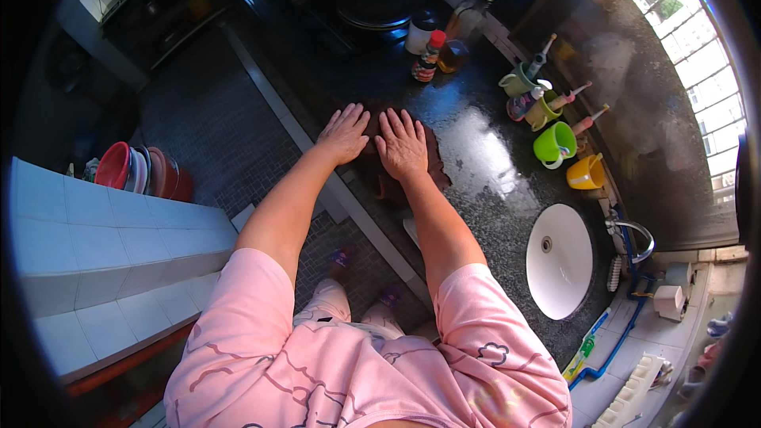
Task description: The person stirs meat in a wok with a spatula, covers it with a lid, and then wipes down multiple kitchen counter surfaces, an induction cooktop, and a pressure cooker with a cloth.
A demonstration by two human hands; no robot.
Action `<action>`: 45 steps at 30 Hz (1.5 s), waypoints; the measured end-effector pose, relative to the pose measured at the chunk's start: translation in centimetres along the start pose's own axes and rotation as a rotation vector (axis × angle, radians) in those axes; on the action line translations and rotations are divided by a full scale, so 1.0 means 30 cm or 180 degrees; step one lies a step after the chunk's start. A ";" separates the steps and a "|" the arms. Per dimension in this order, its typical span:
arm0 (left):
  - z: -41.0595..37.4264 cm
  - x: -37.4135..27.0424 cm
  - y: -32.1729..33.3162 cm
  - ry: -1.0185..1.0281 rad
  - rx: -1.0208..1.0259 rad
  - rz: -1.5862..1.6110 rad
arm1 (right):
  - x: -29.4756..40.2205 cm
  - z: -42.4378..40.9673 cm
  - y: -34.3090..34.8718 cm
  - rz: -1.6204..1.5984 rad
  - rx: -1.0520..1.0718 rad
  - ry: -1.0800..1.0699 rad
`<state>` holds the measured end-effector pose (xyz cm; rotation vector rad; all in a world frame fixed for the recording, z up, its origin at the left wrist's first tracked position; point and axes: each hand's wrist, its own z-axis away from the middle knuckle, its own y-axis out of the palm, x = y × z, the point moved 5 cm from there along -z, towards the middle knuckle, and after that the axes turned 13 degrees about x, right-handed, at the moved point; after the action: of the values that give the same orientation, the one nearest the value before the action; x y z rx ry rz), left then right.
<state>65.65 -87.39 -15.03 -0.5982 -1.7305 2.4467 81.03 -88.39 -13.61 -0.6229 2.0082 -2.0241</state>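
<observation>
A dark brown cloth (438,165) with a ragged edge lies spread at the front of the black speckled stone counter (496,244). Flat on its right part rests my right hand (404,141), palm down with the fingers a little apart. My left hand (345,135) lies palm down beside it, at the cloth's left side near the counter's front edge. Neither hand is gripping anything. The cloth's left border is too dark to make out. Bright wet-looking glare covers the counter just right of the cloth.
Beyond my hands stand a red-capped bottle (425,56), a white jar (421,31) and a dark stove (374,9). Along the wall are a green cup (550,141), a yellow cup (585,172) and electric toothbrushes (542,54). A white oval sink (559,273) lies right, by a curved faucet (639,232).
</observation>
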 end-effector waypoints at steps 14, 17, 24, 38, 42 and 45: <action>0.393 -0.945 0.333 0.1232 -0.0675 0.0002 | -0.315 1.042 -0.114 -0.0034 0.0278 0.0539; 0.440 -1.031 0.365 0.1336 -0.0664 0.0055 | -0.374 1.176 -0.133 -0.0083 0.0338 0.0227; 0.181 -1.027 0.278 0.1124 -0.0495 -0.0116 | -0.511 0.997 -0.172 0.0056 0.0031 0.0546; -0.507 -1.083 0.123 0.1031 -0.0019 -0.0526 | -0.922 0.527 -0.120 0.0183 -0.0043 0.1965; -0.543 -1.090 0.117 0.1021 0.0095 -0.0643 | -0.946 0.515 -0.124 0.0178 -0.0257 0.1995; -0.522 -1.086 0.133 0.1093 -0.0042 -0.0632 | -0.928 0.536 -0.120 0.0218 -0.0422 0.1977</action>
<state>101.89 -84.33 -14.53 -0.7556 -1.5849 2.0591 113.33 -90.30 -14.36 0.0828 2.4588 -2.2433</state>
